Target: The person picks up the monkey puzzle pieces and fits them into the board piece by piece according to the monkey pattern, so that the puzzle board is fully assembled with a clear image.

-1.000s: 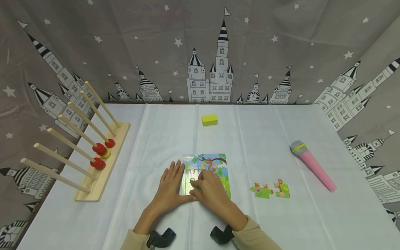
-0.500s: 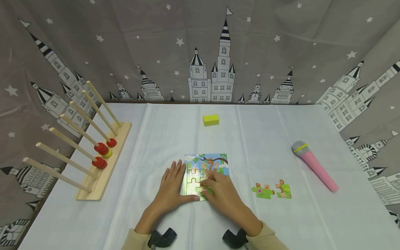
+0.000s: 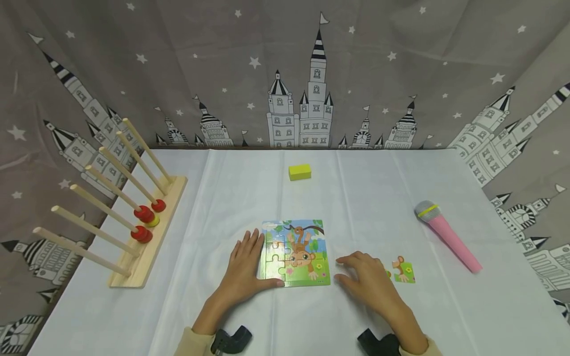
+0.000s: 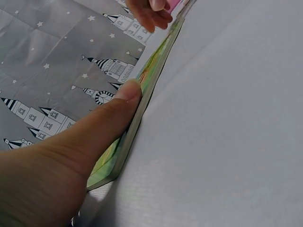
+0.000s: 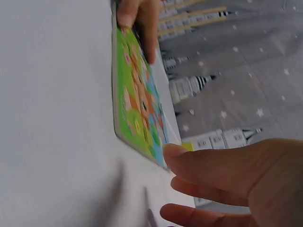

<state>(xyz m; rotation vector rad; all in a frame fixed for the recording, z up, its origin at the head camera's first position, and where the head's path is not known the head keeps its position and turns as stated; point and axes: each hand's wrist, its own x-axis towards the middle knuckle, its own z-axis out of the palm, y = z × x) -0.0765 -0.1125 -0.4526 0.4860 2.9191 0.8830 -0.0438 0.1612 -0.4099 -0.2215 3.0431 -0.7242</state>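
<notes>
A jigsaw puzzle board (image 3: 305, 254) with a picture of a monkey hanging from a branch lies flat in front of me. Along its left side rests my left hand (image 3: 242, 269), fingers spread and thumb on the lower edge; the left wrist view shows that thumb (image 4: 113, 111) pressing on the rim. To the right of the board hovers my right hand (image 3: 367, 282), loosely bent, thumb and fingertips apart with nothing between them. Just beyond it is a loose puzzle piece (image 3: 404, 271) with a brown ear and a yellow flower. A second loose piece is mostly hidden behind the right hand.
On the left stands a wooden bead stacker (image 3: 156, 242) with upright pegs and several red and yellow rings. A yellow block (image 3: 300, 172) sits toward the back. At the right lies a pink toy microphone (image 3: 450, 237). A grey castle-print cloth (image 3: 178, 49) hangs behind the table.
My right hand has left the puzzle's surface and moved right toward the loose pieces, uncovering the monkey's face and covering most of one piece. The left hand has stayed in place.
</notes>
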